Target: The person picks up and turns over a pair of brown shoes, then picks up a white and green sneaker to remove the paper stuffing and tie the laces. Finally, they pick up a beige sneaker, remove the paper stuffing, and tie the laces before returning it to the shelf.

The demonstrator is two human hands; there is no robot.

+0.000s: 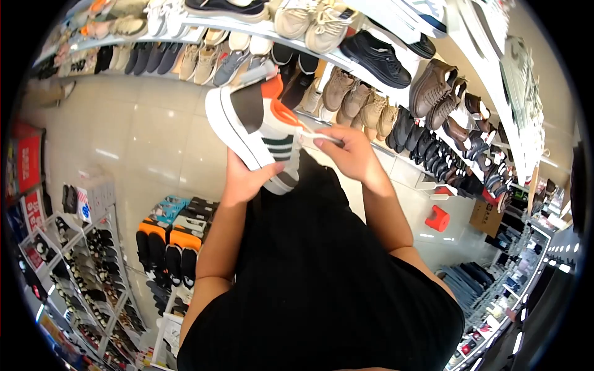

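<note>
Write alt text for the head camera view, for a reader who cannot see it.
A person holds a white sneaker with dark stripes and orange lining, the left hand gripping its sole and the right hand pinching a white tag at its heel. Wall shelves of shoes run ahead, with a red stool on the tiled floor.

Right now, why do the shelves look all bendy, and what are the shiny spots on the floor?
In the head view, a fisheye lens bends the shelves and blackens the corners; lamp glare dots the floor; the shoe between both hands looks slightly blurred.
</note>
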